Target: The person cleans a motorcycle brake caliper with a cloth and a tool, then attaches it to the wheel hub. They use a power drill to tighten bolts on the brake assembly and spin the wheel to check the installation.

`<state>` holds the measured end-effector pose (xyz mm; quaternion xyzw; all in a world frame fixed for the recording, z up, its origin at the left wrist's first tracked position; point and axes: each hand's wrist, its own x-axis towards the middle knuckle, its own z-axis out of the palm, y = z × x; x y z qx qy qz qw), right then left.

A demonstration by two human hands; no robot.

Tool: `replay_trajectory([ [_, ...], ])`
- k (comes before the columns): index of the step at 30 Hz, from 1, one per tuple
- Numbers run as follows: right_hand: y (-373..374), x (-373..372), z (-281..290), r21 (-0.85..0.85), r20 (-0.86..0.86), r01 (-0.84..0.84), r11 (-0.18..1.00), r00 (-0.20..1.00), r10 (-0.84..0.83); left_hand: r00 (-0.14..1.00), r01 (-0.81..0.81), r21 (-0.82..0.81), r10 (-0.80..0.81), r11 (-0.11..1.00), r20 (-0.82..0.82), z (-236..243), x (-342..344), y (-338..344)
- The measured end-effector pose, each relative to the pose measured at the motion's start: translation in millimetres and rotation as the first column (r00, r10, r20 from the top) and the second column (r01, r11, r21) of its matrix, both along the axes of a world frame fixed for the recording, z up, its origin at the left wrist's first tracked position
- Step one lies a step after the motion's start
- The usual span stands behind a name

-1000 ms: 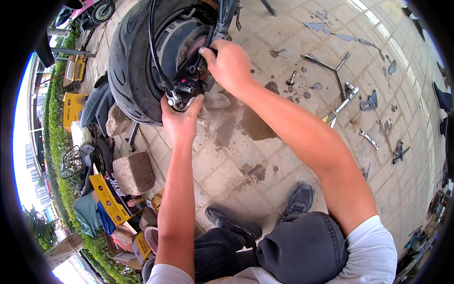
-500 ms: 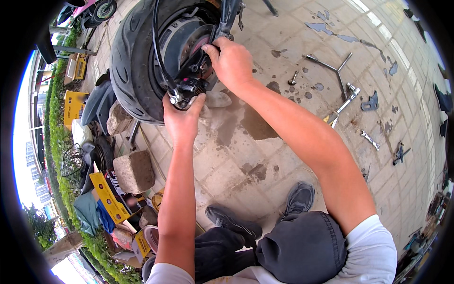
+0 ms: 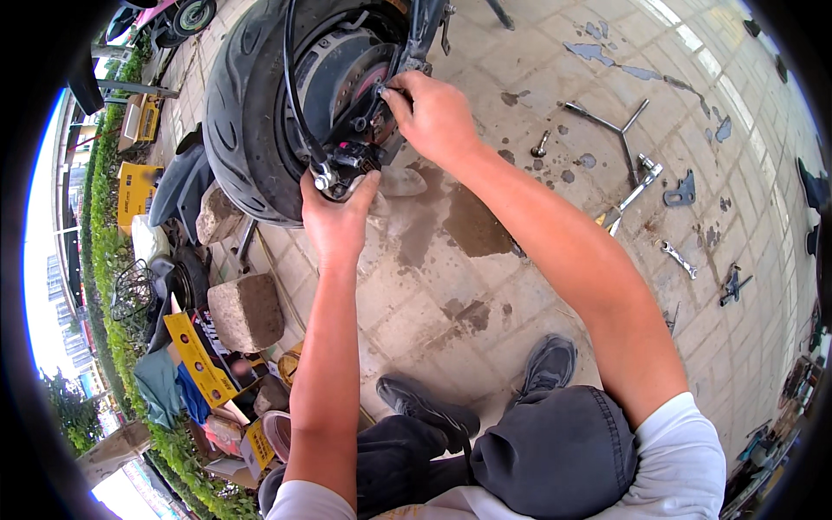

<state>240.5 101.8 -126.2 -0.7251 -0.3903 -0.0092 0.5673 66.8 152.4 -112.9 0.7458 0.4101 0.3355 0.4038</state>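
A scooter wheel (image 3: pixel 234 121) with a thick black tyre stands at the upper left, its brake disc (image 3: pixel 357 82) on the right side. My left hand (image 3: pixel 336 212) is wrapped round the lower end of a dark brake caliper (image 3: pixel 357 158), with the thumb on its right. A black brake hose (image 3: pixel 295 104) curves down to the caliper. Beside the disc, my right hand (image 3: pixel 436 120) pinches what looks like a small bolt (image 3: pixel 380 89) between thumb and forefinger, close to the metal bracket. The fingers partly hide it.
On the paving to the right lie a three-armed wrench (image 3: pixel 620 130), a ratchet (image 3: pixel 637 186), a socket (image 3: pixel 540 143), a spanner (image 3: pixel 679 258) and a flat metal bracket (image 3: pixel 680 188). Stone blocks (image 3: pixel 245 314) and yellow boxes (image 3: pixel 201 360) stand at the left. A puddle (image 3: pixel 475 227) spreads below the wheel.
My right hand has shifted slightly right and down, its thumb and forefinger now closer together, and the small metal piece shows at their tips. The left hand stays on the caliper.
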Motion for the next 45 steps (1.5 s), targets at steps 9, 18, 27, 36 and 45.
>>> replay_trajectory([
  [9, 1.4, -0.5, -0.5, -0.082, 0.196, 0.051, 0.995, 0.98, -0.034, 0.999, -0.002, 0.001, 0.002, 1.0, 0.039, -5.2, -1.2, 2.2],
  [18, 4.4, -0.5, -1.6, -0.016, 0.246, 0.091, 0.996, 0.966, -0.084, 1.0, -0.015, 0.011, 0.015, 1.0, -0.018, -1.1, -0.3, 1.1],
  [27, 4.6, -0.6, -0.6, -0.029, 0.231, 0.109, 0.994, 0.968, -0.099, 1.0, -0.007, 0.0, 0.007, 1.0, 0.006, -3.0, -1.2, 1.6],
  [36, 1.0, 0.4, -2.0, 0.052, 0.223, 0.076, 0.996, 0.971, -0.086, 1.0, -0.007, 0.011, 0.006, 1.0, 0.031, -2.8, 1.0, 0.0],
  [45, 6.1, 3.8, -6.1, 0.148, 0.298, 0.078, 0.986, 0.947, -0.12, 0.999, -0.003, -0.005, 0.003, 1.0, 0.041, -6.0, -0.6, 2.1],
])
